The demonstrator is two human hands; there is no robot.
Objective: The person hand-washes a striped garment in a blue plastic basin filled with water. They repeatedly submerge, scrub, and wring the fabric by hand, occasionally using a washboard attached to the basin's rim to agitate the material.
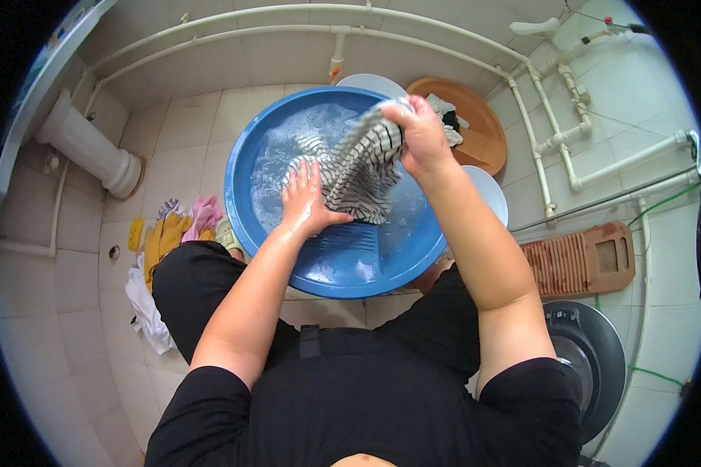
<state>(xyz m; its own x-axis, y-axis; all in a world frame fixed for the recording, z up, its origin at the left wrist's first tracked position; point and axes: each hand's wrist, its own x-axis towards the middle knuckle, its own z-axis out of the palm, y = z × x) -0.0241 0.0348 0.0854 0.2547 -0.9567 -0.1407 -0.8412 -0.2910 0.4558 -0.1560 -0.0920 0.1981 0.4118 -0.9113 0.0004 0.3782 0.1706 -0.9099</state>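
A large blue basin [240, 222] of sudsy water stands between my knees, with a ribbed washboard section [339, 240] built into its near side. Over the water hangs a wet black-and-white striped garment [360, 173]; I cannot tell its exact kind. My right hand [424, 138] is closed round its upper end, raised near the basin's far right rim. Fingers spread, my left hand [310, 201] lies flat against the garment's lower left part, just above the ribs. Foam floats at the far left of the water.
Coloured and white clothes [166, 237] lie on the tiles at left, beside a yellow brush-like object [135, 234]. An orange-brown basin [487, 148] with cloths stands far right, near a white basin [487, 194]. Rightward are a brown washboard [580, 261], a black round object [596, 350] and white pipes [549, 144].
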